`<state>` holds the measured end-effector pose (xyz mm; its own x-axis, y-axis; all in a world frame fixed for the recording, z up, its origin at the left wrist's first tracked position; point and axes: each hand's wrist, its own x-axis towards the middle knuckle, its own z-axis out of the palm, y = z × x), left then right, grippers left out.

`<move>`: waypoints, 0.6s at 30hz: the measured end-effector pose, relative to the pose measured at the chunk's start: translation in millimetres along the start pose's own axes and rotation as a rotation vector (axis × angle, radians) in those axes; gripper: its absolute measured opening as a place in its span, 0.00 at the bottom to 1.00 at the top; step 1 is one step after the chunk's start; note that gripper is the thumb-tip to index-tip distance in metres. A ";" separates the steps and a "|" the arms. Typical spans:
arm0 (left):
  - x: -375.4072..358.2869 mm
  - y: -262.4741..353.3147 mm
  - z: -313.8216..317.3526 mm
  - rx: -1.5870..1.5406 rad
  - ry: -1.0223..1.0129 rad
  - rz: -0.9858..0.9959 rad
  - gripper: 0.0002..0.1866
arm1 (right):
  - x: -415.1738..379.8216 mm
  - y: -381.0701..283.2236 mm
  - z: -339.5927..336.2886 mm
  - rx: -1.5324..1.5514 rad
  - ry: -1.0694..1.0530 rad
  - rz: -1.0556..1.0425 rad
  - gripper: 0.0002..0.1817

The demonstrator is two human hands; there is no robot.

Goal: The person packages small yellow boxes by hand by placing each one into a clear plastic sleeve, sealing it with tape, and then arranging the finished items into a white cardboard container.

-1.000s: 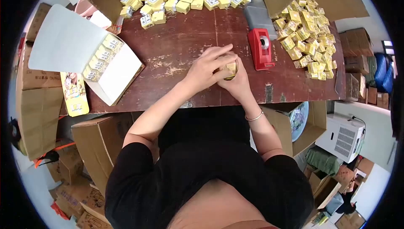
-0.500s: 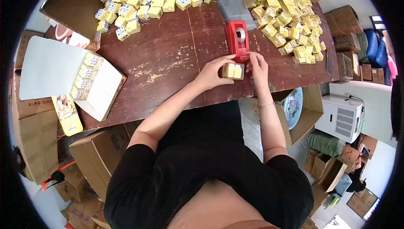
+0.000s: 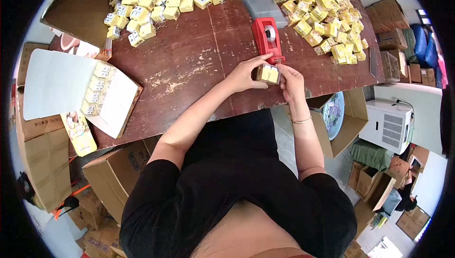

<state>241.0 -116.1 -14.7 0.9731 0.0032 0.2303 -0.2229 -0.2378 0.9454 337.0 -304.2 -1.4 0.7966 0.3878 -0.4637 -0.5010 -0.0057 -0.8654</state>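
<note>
A small yellow box with clear sides (image 3: 269, 74) is held just in front of the red tape dispenser (image 3: 268, 40). My left hand (image 3: 246, 74) grips the box from its left side, thumb below and fingers above. At the box's right edge is my right hand (image 3: 292, 81), its thumb and forefinger pinched together. Whatever lies between those fingertips is too small to make out. Beyond the dispenser lies a grey translucent case (image 3: 263, 6).
Yellow-and-white boxes (image 3: 173, 0) are heaped at the back, and wrapped yellow packs (image 3: 332, 21) at the back right. An open white carton (image 3: 113, 101) holding a row of small boxes stands left. Cardboard boxes (image 3: 111, 170) stand below the table (image 3: 185, 63).
The box has moved slightly right and toward the dispenser, and is turned. My right thumb and forefinger have closed at its right edge. The view has shifted a little.
</note>
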 end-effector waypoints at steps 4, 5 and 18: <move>-1.7 5.0 0.4 0.028 0.012 -0.004 0.31 | 5.5 8.2 12.6 -0.166 0.055 -0.291 0.10; -4.5 6.1 0.7 0.014 0.061 -0.010 0.31 | 8.1 12.1 6.5 -0.164 0.056 -0.291 0.10; -23.8 19.8 -10.5 0.495 0.464 0.159 0.31 | -42.0 10.0 47.8 0.195 -0.271 0.124 0.08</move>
<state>212.7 -110.6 1.0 0.7810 0.3198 0.5364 -0.2014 -0.6841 0.7011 282.4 -276.5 18.5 0.6200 0.6259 -0.4730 -0.6641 0.0977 -0.7412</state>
